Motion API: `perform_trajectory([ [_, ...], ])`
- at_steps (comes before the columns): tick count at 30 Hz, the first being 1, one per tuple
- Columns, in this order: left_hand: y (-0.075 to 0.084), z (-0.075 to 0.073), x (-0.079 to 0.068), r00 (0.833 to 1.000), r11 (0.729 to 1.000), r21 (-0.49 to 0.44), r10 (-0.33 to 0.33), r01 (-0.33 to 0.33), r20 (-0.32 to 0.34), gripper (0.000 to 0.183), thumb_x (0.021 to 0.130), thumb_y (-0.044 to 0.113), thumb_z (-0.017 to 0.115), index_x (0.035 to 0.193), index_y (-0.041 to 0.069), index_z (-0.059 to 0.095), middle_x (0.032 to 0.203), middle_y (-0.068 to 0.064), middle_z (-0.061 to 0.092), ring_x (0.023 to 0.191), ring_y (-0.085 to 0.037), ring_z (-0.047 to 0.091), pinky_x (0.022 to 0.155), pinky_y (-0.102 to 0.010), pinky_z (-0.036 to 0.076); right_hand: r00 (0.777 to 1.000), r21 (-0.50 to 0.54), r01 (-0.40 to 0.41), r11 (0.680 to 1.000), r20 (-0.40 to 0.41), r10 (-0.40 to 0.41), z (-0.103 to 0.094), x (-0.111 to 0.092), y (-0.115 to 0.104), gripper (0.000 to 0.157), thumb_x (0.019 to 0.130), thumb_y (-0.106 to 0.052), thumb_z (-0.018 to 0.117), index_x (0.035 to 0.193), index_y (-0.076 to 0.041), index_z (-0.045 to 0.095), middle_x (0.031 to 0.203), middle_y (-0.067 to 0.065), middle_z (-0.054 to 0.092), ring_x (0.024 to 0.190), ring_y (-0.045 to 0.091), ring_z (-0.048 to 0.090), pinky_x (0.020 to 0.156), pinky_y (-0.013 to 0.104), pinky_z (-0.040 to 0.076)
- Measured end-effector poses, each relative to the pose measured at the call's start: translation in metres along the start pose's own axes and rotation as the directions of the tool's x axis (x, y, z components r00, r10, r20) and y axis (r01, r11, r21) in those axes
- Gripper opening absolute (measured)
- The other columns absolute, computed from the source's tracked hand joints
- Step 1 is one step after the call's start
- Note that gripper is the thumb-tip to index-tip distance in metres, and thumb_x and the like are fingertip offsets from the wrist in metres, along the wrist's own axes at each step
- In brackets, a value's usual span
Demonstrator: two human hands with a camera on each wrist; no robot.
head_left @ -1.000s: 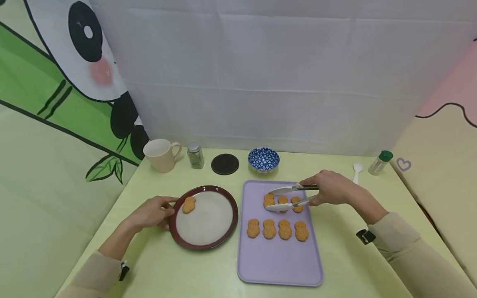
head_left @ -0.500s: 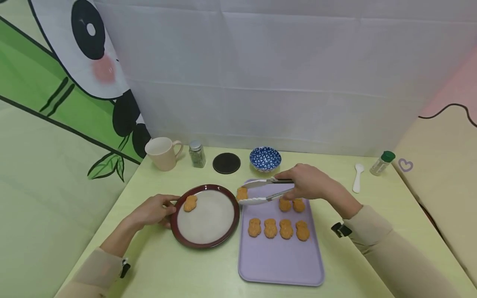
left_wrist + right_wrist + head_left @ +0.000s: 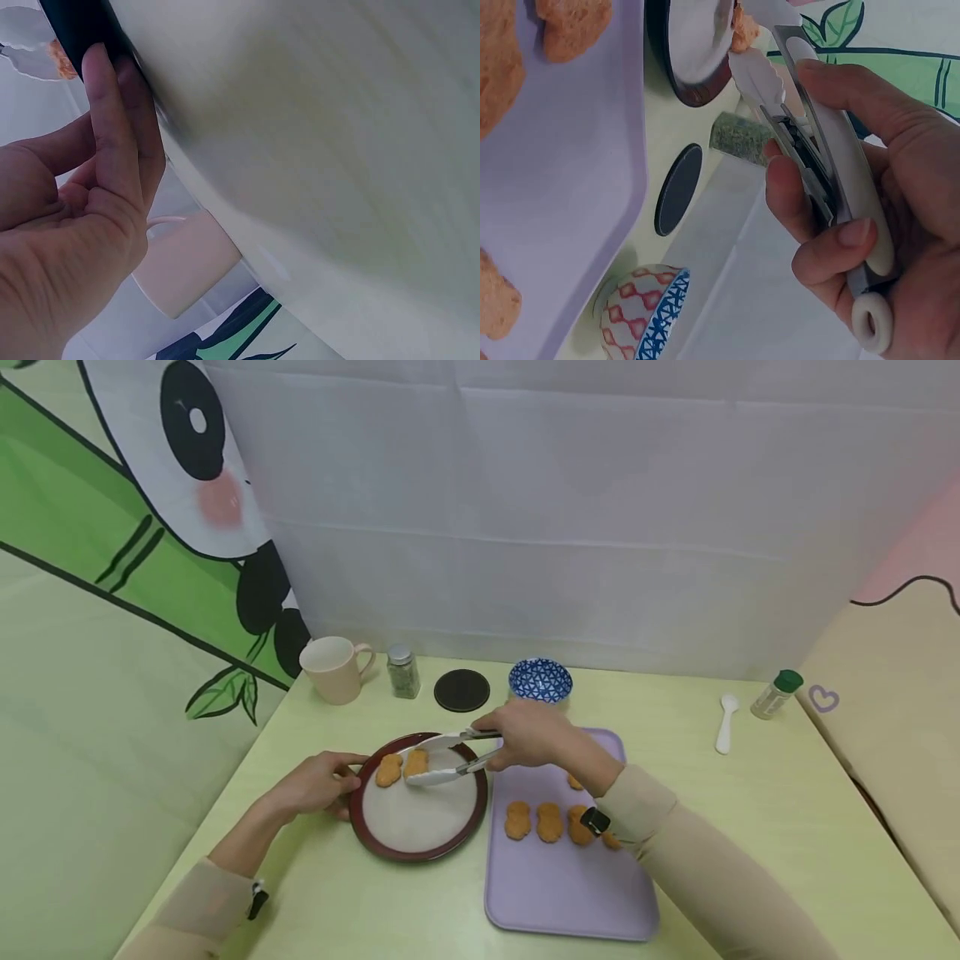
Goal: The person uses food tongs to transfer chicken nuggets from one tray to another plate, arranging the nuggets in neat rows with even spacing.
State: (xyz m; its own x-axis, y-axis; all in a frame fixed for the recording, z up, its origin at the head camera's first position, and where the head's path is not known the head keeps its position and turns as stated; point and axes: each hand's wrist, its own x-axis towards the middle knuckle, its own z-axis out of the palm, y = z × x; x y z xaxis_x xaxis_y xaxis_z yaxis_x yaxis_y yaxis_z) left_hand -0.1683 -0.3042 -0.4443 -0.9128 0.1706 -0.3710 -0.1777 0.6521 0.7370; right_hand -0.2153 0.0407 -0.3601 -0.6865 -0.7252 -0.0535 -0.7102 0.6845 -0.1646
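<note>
My right hand (image 3: 528,732) grips metal tongs (image 3: 832,150) with white scalloped tips. Between those tips is a golden-brown nugget (image 3: 416,763), over the inner part of a cream plate (image 3: 420,822) with a dark red-brown rim. Just left of it, another nugget (image 3: 388,770) lies on the plate. My left hand (image 3: 318,785) holds the plate's left rim, its fingertips against the edge in the left wrist view. To the right, a lilac tray (image 3: 570,897) bears several more nuggets (image 3: 550,822), some partly hidden beneath my right forearm.
Along the back stand a pink mug (image 3: 333,672), a glass herb jar (image 3: 403,673), a flat black disc (image 3: 461,691) and a blue patterned bowl (image 3: 540,680). A white spoon (image 3: 725,727) and a green-capped shaker (image 3: 777,695) lie at the far right.
My right hand has moved left with the tongs, taking a nugget from the tray's back row over to the plate. My left hand has stayed at the plate's rim.
</note>
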Motion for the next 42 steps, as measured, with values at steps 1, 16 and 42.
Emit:
perform_trajectory([
  [1, 0.000, 0.001, 0.001, 1.000, 1.000, 0.007, 0.001, -0.001, 0.001, 0.045, 0.094, 0.006, 0.054, 0.139, 0.007, 0.047, 0.097, -0.013, 0.060, 0.062, -0.022, 0.065, 0.058, -0.034, 0.053, 1.000, 0.008, -0.005, 1.000, 0.006, 0.004, 0.001, 0.001, -0.001, 0.058, 0.072, -0.040, 0.078, 0.125, -0.024, 0.063, 0.087, -0.012, 0.062, 0.065, 0.011, 0.049, 0.053, 0.026, 0.043],
  [16, 0.004, 0.006, 0.008, 1.000, 0.999, 0.036, -0.008, 0.008, -0.003, 0.046, 0.093, 0.006, 0.054, 0.138, 0.009, 0.048, 0.095, -0.011, 0.060, 0.061, -0.021, 0.064, 0.057, -0.033, 0.051, 1.000, -0.009, -0.024, 1.000, 0.018, 0.024, 0.010, 0.004, 0.003, 0.062, 0.070, -0.045, 0.079, 0.126, -0.023, 0.063, 0.092, -0.008, 0.066, 0.073, 0.011, 0.054, 0.065, 0.030, 0.049],
  [42, 0.003, 0.001, 0.001, 0.999, 0.999, -0.018, -0.032, 0.032, 0.013, 0.047, 0.094, 0.005, 0.053, 0.140, 0.005, 0.045, 0.098, -0.013, 0.059, 0.063, -0.024, 0.064, 0.060, -0.036, 0.053, 0.986, 0.069, -0.165, 0.984, 0.044, 0.163, -0.018, -0.155, 0.126, 0.065, 0.070, -0.037, 0.081, 0.126, -0.011, 0.062, 0.091, -0.009, 0.064, 0.067, 0.007, 0.051, 0.061, 0.029, 0.044],
])
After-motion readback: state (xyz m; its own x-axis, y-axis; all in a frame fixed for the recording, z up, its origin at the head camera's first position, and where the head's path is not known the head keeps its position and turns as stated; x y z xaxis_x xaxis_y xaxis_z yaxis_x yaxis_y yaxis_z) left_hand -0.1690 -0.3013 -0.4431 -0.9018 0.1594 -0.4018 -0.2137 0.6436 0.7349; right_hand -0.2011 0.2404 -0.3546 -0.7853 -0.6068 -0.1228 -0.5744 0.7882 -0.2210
